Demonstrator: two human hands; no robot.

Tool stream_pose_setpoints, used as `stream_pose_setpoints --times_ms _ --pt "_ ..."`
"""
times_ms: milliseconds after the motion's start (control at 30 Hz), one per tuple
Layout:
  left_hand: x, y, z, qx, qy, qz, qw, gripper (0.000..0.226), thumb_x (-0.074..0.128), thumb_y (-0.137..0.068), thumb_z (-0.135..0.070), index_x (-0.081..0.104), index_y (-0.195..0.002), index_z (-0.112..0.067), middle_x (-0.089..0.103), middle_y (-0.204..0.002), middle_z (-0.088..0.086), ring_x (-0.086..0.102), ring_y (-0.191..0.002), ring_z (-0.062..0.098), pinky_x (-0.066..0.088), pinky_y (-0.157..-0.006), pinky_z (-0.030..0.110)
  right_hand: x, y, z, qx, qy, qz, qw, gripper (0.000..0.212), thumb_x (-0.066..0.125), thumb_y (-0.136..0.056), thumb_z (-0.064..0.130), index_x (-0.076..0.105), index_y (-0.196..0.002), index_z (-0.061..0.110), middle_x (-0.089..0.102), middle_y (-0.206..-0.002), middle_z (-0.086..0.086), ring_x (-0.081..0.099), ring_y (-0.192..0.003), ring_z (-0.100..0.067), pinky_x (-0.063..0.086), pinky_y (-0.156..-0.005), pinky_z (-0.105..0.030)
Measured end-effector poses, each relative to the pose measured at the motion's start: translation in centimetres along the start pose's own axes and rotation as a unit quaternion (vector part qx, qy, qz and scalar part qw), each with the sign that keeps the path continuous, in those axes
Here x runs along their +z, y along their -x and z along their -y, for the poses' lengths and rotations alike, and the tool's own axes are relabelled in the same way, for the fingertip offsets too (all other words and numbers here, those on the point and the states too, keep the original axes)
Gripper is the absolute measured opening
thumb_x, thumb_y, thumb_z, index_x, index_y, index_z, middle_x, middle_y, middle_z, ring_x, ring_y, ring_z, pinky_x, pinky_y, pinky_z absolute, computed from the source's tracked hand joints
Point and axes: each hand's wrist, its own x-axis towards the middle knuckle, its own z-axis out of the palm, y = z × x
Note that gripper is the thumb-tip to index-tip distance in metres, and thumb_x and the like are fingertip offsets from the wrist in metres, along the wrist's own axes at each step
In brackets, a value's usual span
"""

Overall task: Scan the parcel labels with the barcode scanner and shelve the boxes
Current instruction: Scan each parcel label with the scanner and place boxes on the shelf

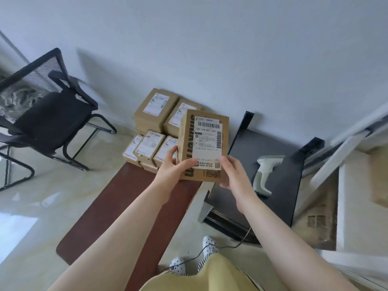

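Brown cardboard parcel box with white barcode label, held up above stack of small cardboard boxes at dark red bench end. Likely light, stiff, edges crushable; hold by lower corners. Left hand and right hand clamped on bottom edge. Pale handheld barcode scanner lies untouched on dark grey table.

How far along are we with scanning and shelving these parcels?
Early, by the look of it. No shelved box shows. In hand: the left hand and right hand hold one labelled box, label up. The barcode scanner lies unused on the black table. The stack of parcels remains.
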Motion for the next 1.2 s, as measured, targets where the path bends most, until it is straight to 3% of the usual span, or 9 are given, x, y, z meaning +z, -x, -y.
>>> stream_pose_setpoints --times_ms 133,233,400,600,767,867,1000,1100,1200 --pt "1.4 -1.4 0.2 -0.024 -0.005 -0.042 0.999 0.088 0.083 -0.084 -0.031 0.031 -0.154 -0.030 0.070 -0.118 -0.003 0.071 -0.108 0.018 0.052 -0.105 0.041 -6.2 -3.7 -2.6 -0.047 0.141 -0.279 0.949 0.050 0.070 -0.088 0.046 0.056 -0.125 0.015 0.061 -0.113 -0.004 0.057 -0.109 -0.026 0.046 -0.096 -0.044" --pt "1.7 -2.2 0.6 -0.044 -0.014 -0.064 0.997 0.086 0.080 -0.086 -0.032 0.031 -0.156 -0.031 0.069 -0.120 -0.004 0.069 -0.110 0.017 0.050 -0.106 0.040 -8.8 -6.1 -4.5 0.003 0.182 -0.372 0.910 0.059 0.078 -0.082 0.039 0.054 -0.124 0.005 0.059 -0.122 -0.020 0.051 -0.118 -0.041 0.043 -0.098 -0.051" --pt "1.4 -2.6 1.3 -0.072 -0.031 -0.077 0.994 0.104 0.085 -0.070 -0.045 0.029 -0.157 -0.034 0.068 -0.123 -0.002 0.070 -0.110 0.018 0.048 -0.110 0.046 -8.6 -8.8 -6.6 0.061 0.264 -0.359 0.893 0.076 0.080 -0.080 0.040 0.041 -0.134 0.003 0.047 -0.136 -0.025 0.047 -0.122 -0.045 0.041 -0.096 -0.052" --pt "0.4 -2.1 1.5 -0.073 -0.028 -0.098 0.992 0.086 0.081 -0.085 -0.032 0.031 -0.155 -0.034 0.069 -0.118 -0.006 0.073 -0.101 0.012 0.051 -0.103 0.036 -9.5 -10.5 -8.3 0.086 0.303 -0.316 0.895 0.072 0.079 -0.082 0.028 0.036 -0.133 0.003 0.053 -0.133 -0.027 0.055 -0.118 -0.047 0.046 -0.092 -0.054" --pt "-1.4 -1.9 1.0 -0.075 -0.044 -0.096 0.992 0.118 0.086 -0.049 -0.056 0.035 -0.154 -0.039 0.069 -0.122 -0.005 0.073 -0.104 0.016 0.049 -0.109 0.044 -9.8 -10.0 -6.1 0.078 0.215 -0.316 0.921 0.053 0.070 -0.086 0.020 0.040 -0.127 0.006 0.061 -0.117 -0.013 0.061 -0.103 -0.036 0.045 -0.081 -0.042" --pt "-2.5 -1.8 0.3 -0.066 -0.058 -0.084 0.993 0.108 0.085 -0.050 -0.053 0.040 -0.147 -0.039 0.072 -0.120 -0.002 0.076 -0.095 0.016 0.054 -0.101 0.041 -9.2 -9.1 -2.4 -0.006 0.058 -0.225 0.972 0.042 0.068 -0.090 0.015 0.048 -0.127 0.010 0.059 -0.107 -0.003 0.057 -0.094 -0.024 0.043 -0.069 -0.031" --pt "-4.5 -1.8 -0.2 -0.072 -0.078 -0.063 0.992 0.113 0.090 -0.051 -0.057 0.039 -0.150 -0.040 0.069 -0.128 0.001 0.075 -0.102 0.019 0.051 -0.105 0.047 -9.0 -7.6 2.6 -0.063 -0.009 0.045 0.997 0.008 0.057 -0.098 0.017 0.058 -0.103 0.012 0.063 -0.080 -0.007 0.055 -0.066 -0.021 0.043 -0.057 -0.029" --pt "-5.7 -1.6 -0.6 -0.073 -0.088 -0.060 0.992 0.115 0.090 -0.051 -0.059 0.037 -0.151 -0.041 0.072 -0.125 0.000 0.075 -0.102 0.020 0.049 -0.107 0.048 -9.0 -6.8 5.1 -0.058 0.031 0.256 0.965 0.034 0.066 -0.079 0.033 0.059 -0.102 0.009 0.060 -0.074 -0.008 0.051 -0.059 -0.018 0.041 -0.054 -0.028" --pt "-6.2 -1.1 -1.3 -0.066 -0.098 -0.063 0.991 0.114 0.085 -0.052 -0.058 0.036 -0.153 -0.039 0.073 -0.120 -0.001 0.076 -0.099 0.017 0.049 -0.108 0.047 -8.2 -6.0 6.5 -0.081 0.126 0.357 0.922 0.055 0.068 -0.073 0.039 0.059 -0.110 -0.001 0.063 -0.076 -0.009 0.055 -0.064 -0.018 0.047 -0.062 -0.029"
